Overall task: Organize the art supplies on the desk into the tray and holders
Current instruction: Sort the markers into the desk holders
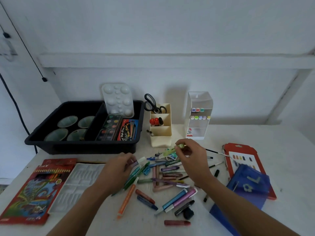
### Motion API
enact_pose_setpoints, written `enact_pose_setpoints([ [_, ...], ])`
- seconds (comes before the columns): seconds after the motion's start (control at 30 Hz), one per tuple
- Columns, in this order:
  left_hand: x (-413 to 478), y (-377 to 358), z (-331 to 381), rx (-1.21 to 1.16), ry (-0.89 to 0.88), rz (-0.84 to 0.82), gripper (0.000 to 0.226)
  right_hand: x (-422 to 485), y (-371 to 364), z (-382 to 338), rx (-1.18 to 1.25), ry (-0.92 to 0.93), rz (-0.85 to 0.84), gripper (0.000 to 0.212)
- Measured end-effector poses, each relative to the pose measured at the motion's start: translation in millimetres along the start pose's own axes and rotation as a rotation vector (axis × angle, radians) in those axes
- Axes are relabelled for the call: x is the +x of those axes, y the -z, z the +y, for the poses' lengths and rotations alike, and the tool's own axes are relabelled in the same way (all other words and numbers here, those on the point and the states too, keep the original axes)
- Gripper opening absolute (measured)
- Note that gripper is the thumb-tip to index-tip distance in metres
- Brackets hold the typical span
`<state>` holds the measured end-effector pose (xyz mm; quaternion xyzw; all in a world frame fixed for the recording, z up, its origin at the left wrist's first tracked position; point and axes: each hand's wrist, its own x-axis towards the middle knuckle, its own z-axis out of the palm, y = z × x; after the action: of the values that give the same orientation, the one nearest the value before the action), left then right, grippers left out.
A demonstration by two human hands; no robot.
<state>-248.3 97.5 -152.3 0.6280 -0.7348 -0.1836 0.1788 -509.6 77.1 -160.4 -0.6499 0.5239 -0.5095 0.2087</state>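
A heap of pens, markers and crayons (167,178) lies in the middle of the white desk. My right hand (191,156) is above the heap's far side, pinching a light green highlighter (170,151) by its upper end. My left hand (119,167) rests on the heap's left side with fingers closed on a purple marker with a white cap (137,161). Behind stand the black tray (81,143), the cream holder (161,132) and a clear tiered marker stand (198,116).
The tray holds several green cups, watercolour sets and a white palette (118,99). Scissors (151,103) stick out of the cream holder. A coloured pencil box (35,189) and a white plastic insert (80,184) lie left; a red card and blue pouch (248,183) lie right.
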Motion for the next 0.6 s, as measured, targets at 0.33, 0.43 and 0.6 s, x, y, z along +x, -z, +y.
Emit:
enact_pose_setpoints([
  [0.33, 8, -17, 86, -0.267, -0.053, 0.054, 0.004, 7, 69, 13, 0.248, -0.251, 0.109, 0.013],
  [0.43, 17, -27, 94, -0.299, -0.092, 0.084, 0.009, 9, 85, 22, 0.189, -0.231, 0.127, 0.012],
  [0.6, 32, -46, 103, -0.297, -0.055, 0.097, 0.011, 6, 99, 33, 0.125, -0.21, 0.151, 0.017],
])
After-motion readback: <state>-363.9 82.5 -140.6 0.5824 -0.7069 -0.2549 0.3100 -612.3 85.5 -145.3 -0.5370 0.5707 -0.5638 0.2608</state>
